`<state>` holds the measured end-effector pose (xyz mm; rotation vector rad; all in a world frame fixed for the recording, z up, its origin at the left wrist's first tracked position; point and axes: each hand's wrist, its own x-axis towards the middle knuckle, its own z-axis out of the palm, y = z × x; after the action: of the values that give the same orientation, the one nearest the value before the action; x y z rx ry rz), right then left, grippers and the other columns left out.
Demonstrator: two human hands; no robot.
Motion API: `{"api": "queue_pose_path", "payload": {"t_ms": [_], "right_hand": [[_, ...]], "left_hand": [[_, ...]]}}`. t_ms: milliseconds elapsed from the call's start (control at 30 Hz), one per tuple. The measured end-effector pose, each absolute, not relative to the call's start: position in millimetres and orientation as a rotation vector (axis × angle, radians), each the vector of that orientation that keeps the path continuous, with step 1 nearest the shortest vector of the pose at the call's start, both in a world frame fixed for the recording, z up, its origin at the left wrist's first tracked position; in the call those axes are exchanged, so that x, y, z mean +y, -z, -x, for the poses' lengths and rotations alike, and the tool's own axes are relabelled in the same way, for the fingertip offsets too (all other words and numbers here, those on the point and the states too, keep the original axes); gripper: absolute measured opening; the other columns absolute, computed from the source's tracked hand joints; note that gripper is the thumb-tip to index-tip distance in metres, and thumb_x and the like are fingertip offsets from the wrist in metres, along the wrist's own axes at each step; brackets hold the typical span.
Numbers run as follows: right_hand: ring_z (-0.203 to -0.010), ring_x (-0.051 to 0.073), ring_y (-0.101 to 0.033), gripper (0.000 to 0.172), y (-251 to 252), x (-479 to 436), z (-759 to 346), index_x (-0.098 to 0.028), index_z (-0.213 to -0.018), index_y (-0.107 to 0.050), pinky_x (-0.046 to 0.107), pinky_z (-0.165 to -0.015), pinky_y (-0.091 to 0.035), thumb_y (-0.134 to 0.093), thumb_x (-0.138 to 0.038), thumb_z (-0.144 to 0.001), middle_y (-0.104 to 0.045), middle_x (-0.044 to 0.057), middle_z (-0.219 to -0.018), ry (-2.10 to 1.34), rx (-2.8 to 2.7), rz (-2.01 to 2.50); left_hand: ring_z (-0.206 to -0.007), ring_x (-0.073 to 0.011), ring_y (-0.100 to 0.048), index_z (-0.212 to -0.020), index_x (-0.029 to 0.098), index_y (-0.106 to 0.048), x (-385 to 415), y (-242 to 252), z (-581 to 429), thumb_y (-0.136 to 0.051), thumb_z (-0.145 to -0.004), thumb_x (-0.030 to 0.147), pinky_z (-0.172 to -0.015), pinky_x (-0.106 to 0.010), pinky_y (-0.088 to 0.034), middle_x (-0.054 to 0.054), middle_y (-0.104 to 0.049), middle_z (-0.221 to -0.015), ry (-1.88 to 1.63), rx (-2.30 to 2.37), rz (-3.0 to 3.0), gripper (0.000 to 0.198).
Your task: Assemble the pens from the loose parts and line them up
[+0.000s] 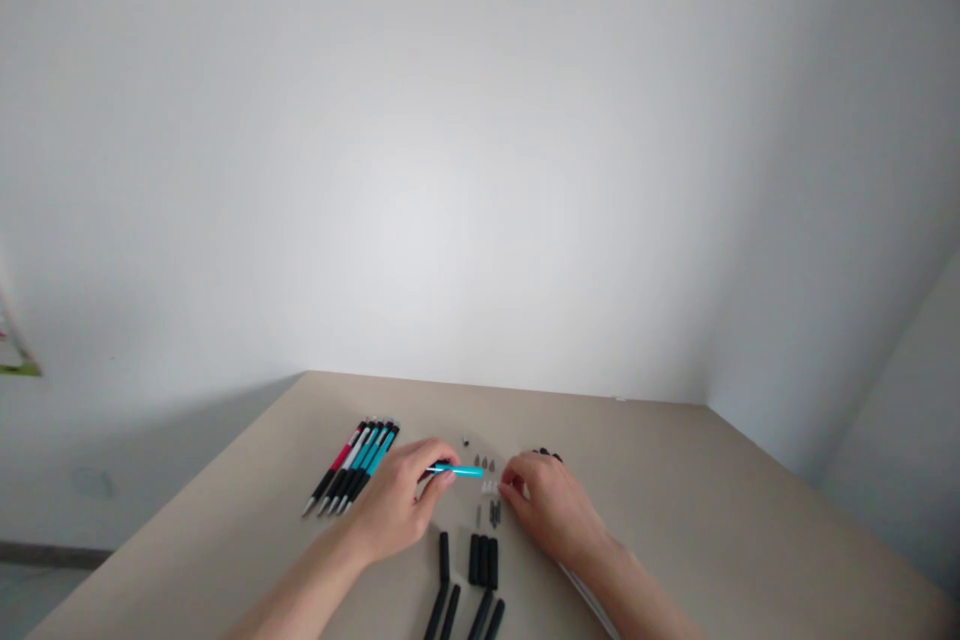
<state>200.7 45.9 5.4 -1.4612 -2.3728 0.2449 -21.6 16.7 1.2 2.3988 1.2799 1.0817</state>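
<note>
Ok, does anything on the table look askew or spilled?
Nothing looks spilled. The nearest black tubes lie slanted, slightly askew, unlike the three aligned tubes just beyond. Small parts are too blurred to judge.

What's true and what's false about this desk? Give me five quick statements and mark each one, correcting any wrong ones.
1. The left hand holds a light-blue pen barrel. True.
2. The right hand lies on the row of pens. False: the right hand is away from them, with its fingers beside small clear pieces.
3. A red pen lies at the row's left end. True.
4. The black tubular grips lie farther from the camera than both hands. False: they lie nearer.
5. The row of pens is to the left of the black tubular grips. True.
</note>
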Motion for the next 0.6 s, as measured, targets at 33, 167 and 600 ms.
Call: {"api": "queue_pose_path", "payload": {"t_ms": [33,167,600], "right_hand": [[-0.081,0.017,-0.064,0.016,-6.3,45.6,-200.1,-0.02,-0.081,-0.069,0.023,-0.068,-0.039,-0.053,-0.016,-0.084,-0.07,0.004,-0.084,-0.236,-2.357,1.45],[-0.067,0.014,-0.063,0.015,-5.5,42.9,-196.3,-0.02,-0.086,-0.066,0.02,-0.062,-0.039,-0.051,-0.018,-0.087,-0.07,0.001,-0.074,-0.29,-2.304,1.312],[-0.075,0.014,-0.06,0.018,-2.8,41.4,-198.8,-0.019,-0.089,-0.065,0.022,-0.068,-0.044,-0.049,-0.025,-0.095,-0.065,0.004,-0.085,-0.299,-2.197,0.893]], "left_hand": [[-0.076,-0.0163,-0.06,-0.092,0.021,-0.059,16.8,-0.7,21.8,-0.045,-0.092,0.028,-0.064,-0.022,-0.045,-0.003,-0.066,-0.083,-1.083,1.291,-2.394,0.016],[-0.067,-0.0144,-0.057,-0.086,0.02,-0.056,18.1,2.7,23.6,-0.046,-0.092,0.028,-0.063,-0.022,-0.043,-0.001,-0.063,-0.076,-1.112,1.305,-2.375,0.014],[-0.074,-0.0147,-0.061,-0.101,0.02,-0.062,17.9,2.6,24.4,-0.055,-0.086,0.024,-0.067,-0.022,-0.045,-0.001,-0.067,-0.081,-1.075,1.221,-2.314,0.017]]}}
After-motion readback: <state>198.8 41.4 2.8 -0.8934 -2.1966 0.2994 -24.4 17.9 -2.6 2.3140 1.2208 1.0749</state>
